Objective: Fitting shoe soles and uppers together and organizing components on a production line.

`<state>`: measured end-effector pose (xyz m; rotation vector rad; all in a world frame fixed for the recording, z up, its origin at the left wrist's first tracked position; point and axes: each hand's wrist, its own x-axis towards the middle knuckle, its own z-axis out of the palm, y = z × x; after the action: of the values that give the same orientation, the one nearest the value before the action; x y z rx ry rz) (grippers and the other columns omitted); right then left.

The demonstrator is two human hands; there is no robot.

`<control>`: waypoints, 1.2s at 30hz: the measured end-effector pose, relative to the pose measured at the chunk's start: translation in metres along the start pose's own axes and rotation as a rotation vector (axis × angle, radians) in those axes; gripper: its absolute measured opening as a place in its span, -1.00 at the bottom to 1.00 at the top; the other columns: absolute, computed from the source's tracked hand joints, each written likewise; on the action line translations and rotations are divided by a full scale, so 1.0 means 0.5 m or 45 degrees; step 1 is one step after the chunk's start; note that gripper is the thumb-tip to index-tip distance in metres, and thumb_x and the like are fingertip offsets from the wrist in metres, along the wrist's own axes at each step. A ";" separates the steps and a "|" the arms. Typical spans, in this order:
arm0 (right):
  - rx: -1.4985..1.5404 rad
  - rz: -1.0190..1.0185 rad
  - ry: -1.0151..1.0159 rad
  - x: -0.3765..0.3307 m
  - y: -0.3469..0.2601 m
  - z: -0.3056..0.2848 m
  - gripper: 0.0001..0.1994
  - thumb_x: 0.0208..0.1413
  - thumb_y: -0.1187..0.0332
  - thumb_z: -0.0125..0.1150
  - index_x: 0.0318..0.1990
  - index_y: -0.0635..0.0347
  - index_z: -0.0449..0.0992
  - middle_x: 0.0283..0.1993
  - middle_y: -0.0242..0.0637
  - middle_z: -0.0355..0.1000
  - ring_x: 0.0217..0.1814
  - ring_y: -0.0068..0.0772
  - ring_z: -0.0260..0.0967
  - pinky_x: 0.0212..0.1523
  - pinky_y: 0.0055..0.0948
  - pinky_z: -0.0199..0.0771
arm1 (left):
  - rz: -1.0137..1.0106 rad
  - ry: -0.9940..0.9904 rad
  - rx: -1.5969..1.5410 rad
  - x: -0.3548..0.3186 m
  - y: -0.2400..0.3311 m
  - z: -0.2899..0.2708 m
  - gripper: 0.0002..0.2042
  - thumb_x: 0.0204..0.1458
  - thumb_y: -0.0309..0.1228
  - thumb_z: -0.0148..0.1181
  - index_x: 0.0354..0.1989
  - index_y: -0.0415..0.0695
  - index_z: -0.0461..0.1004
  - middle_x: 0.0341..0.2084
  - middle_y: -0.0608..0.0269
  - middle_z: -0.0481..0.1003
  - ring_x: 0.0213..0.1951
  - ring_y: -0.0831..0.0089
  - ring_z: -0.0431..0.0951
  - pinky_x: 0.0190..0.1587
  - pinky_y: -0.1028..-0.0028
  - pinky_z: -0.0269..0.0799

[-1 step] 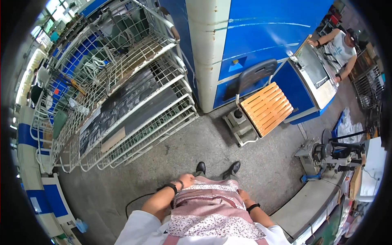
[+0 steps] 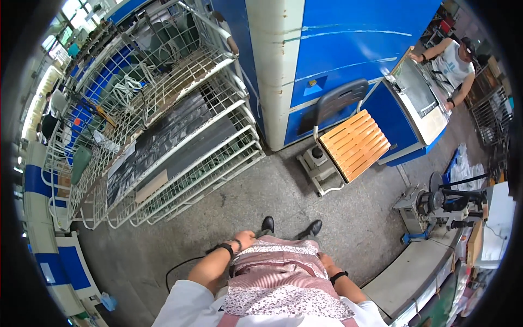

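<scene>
A pink apron (image 2: 283, 267) with flowered and striped bands covers my front. At its left edge my left hand (image 2: 246, 238) is closed on the cloth, with a dark band on the wrist. My right hand (image 2: 328, 262) has its fingers curled against the apron's right edge, and the fingertips are partly hidden there. The cloth spreads between both hands. Beyond the hem, my black shoes (image 2: 267, 224) stand on the grey floor (image 2: 234, 201).
A white wire-mesh cart (image 2: 190, 174) with dark sheets stands at the left. Ahead is a wood-slatted chair (image 2: 357, 144) by a blue machine (image 2: 354, 49). A person (image 2: 452, 68) works at a bench (image 2: 417, 101) on the far right. Nearer stands a metal machine (image 2: 417, 210).
My left hand has shifted very slightly to the left. Otherwise the scene looks the same.
</scene>
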<state>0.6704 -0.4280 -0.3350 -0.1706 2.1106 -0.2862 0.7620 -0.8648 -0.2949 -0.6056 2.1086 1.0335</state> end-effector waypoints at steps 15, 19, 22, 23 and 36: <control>0.505 -0.485 0.035 -0.067 0.345 0.053 -0.43 0.13 -0.05 0.23 0.20 0.13 0.56 0.21 0.13 0.48 0.26 0.11 0.46 0.20 -0.15 0.44 | -0.431 0.065 -0.068 0.034 -0.110 0.399 -0.51 0.11 0.02 0.18 -0.02 -0.16 0.64 -0.02 -0.11 0.62 0.13 -0.06 0.58 0.09 0.15 0.48; 0.691 -0.054 0.039 -0.183 0.434 0.020 -0.44 0.10 -0.14 0.23 0.12 0.02 0.63 0.11 0.01 0.58 0.23 0.04 0.50 0.21 -0.20 0.46 | -0.347 0.049 -0.165 0.104 0.061 0.368 -0.55 0.10 -0.04 0.18 0.00 -0.12 0.64 0.01 -0.11 0.62 0.15 -0.04 0.57 0.10 0.15 0.47; 0.935 0.117 0.061 -0.198 0.539 0.095 -0.47 0.14 -0.12 0.21 0.10 0.03 0.64 0.12 -0.02 0.58 0.25 0.00 0.50 0.22 -0.24 0.45 | -0.189 0.031 0.165 0.032 0.322 0.282 -0.56 0.13 -0.01 0.19 0.04 -0.05 0.63 0.05 -0.12 0.59 0.17 -0.01 0.56 0.16 0.11 0.44; 0.880 0.222 0.039 -0.199 0.542 0.093 -0.49 0.14 -0.10 0.20 0.10 0.03 0.65 0.14 -0.02 0.57 0.26 -0.01 0.49 0.22 -0.24 0.45 | -0.151 -0.024 0.297 0.056 0.329 0.274 -0.53 0.13 0.00 0.18 0.08 -0.04 0.61 0.09 -0.12 0.56 0.21 -0.01 0.53 0.18 0.11 0.42; 1.095 -0.133 0.580 -0.062 0.624 0.205 -0.47 0.22 -0.13 0.01 0.12 0.02 0.60 0.12 0.02 0.55 0.21 0.09 0.47 0.15 -0.10 0.46 | 0.131 -0.133 0.745 0.314 0.630 0.324 -0.48 0.12 0.04 0.19 0.08 -0.11 0.60 0.01 -0.08 0.59 0.14 -0.04 0.56 0.16 0.13 0.47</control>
<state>0.7711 -0.1342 -0.4462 0.3242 2.2158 -1.3573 0.5151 -0.5687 -0.3313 -0.1515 2.2177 0.4412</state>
